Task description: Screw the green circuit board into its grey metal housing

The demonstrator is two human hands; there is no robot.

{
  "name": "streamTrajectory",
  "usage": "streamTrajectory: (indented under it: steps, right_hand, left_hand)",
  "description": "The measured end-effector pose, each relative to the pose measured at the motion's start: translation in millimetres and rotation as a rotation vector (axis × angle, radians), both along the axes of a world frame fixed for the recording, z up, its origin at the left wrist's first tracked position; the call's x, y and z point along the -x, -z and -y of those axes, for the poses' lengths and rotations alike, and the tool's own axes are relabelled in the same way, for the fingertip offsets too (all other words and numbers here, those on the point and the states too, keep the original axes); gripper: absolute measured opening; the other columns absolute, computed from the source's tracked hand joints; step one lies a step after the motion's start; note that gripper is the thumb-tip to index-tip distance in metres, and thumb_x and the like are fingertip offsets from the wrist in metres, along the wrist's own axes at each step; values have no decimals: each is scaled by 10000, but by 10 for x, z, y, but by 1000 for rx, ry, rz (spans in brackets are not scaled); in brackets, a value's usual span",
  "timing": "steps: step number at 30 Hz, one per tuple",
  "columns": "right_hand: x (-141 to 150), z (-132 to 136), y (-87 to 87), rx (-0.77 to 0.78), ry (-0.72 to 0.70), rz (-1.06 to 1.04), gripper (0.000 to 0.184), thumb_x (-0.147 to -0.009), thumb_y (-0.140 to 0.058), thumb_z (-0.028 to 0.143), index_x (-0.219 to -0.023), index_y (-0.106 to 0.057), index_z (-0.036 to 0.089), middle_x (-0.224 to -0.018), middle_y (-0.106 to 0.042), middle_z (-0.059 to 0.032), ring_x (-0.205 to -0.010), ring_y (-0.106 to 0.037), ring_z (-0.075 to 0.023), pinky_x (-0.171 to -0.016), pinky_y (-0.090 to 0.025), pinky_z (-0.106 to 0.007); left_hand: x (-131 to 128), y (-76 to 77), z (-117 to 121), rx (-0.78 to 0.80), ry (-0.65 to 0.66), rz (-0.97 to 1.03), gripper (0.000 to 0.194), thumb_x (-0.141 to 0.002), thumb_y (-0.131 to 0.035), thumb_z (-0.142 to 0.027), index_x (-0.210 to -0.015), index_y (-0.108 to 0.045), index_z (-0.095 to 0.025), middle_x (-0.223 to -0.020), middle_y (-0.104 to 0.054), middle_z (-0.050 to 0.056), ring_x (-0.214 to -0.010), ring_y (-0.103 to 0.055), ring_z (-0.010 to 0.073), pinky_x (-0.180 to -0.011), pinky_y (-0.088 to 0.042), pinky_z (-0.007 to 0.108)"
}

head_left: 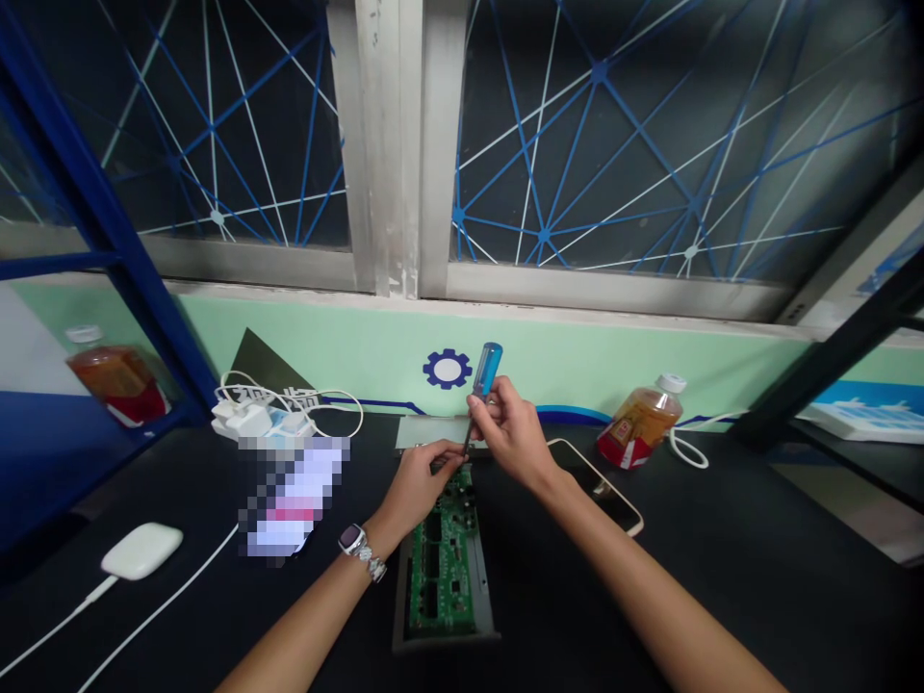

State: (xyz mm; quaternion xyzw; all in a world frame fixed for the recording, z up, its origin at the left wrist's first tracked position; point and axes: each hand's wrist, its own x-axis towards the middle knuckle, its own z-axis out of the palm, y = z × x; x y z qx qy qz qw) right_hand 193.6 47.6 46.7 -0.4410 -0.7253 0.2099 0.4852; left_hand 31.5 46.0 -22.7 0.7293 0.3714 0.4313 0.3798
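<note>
Screwdriver (489, 370) with translucent blue handle and dark metal shaft, grasped in right grip (517, 429), near upright, tip down near far end of long green circuit board (453, 579) in grey metal tray (479, 570). Left grip (417, 483) beside shaft's lower end; impossible to see whether grasping anything. Board's long axis pointing away from wearer, below and nearer than both grips. Rightward, black bench (552, 606) between tray and dark, pale-rimmed phone (593, 484).

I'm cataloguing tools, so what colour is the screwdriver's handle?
The screwdriver handle is blue; it shows in the head view.
</note>
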Motion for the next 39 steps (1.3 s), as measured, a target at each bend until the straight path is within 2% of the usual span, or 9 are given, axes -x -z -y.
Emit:
streamTrajectory:
  steps: [14,18,22,29,31,33,36,39]
  right_hand:
    - [-47,-54,-1,5,-95,22,188,-937,-483,414,-939,-410,241,-700,-587,18,-566,-649,-152,-568,-498,-253]
    - [-66,-73,-10,59,-167,-19,201,-943,-480,427,-927,-418,236,-760,-592,5,-593,-646,-147,-552,-506,-252]
    - [-123,-113,-39,124,-271,-12,222,-958,-444,436,-927,-461,217,-852,-629,-34,-672,-644,-151,-548,-507,-246]
    - [-123,-112,-55,195,-305,-22,265,-953,-433,448,-1016,-522,207,-873,-633,-37,-702,-620,-150,-554,-492,-241]
    - [-84,-91,-44,172,-241,-18,263,-922,-494,456,-1036,-498,218,-849,-623,-15,-639,-611,-134,-543,-476,-238]
    - [-44,-77,-38,102,-99,9,300,-869,-580,469,-1008,-477,224,-762,-602,17,-559,-576,-119,-530,-449,-235]
    - [0,-78,-47,-33,124,100,325,-822,-633,494,-815,-460,220,-601,-534,46,-508,-514,-116,-537,-413,-241]
    - [21,-92,-65,-132,246,197,400,-824,-618,528,-675,-413,219,-547,-499,37,-508,-485,-122,-545,-388,-248]
  left_hand:
    - [-4,14,-16,-33,-42,-40,164,-894,-577,-248,-926,-728,-191,-894,-755,38,-826,-685,197,-775,-486,267]
    - [0,6,-16,-56,-41,-66,159,-902,-566,-249,-919,-712,-190,-879,-750,35,-803,-682,192,-751,-483,261]
    - [-1,-18,-16,-86,-6,-93,194,-935,-520,-265,-1000,-692,-203,-946,-747,45,-852,-683,203,-766,-482,265]
    - [-11,-30,-38,-68,14,-58,250,-968,-472,-301,-974,-701,-202,-965,-756,35,-904,-693,205,-783,-487,255]
    - [-8,-9,-43,-73,-1,-58,255,-967,-477,-307,-979,-711,-206,-972,-758,32,-916,-693,207,-802,-486,260]
    - [-7,13,-44,-86,-19,-71,257,-965,-484,-309,-990,-720,-213,-984,-760,28,-911,-695,209,-808,-485,266]
    - [-11,38,-37,-114,-48,-89,248,-957,-501,-309,-1004,-730,-227,-997,-762,21,-905,-699,212,-810,-484,271]
    - [-14,50,-26,-129,-63,-99,243,-954,-511,-320,-999,-734,-234,-1005,-762,18,-916,-701,213,-816,-485,272]
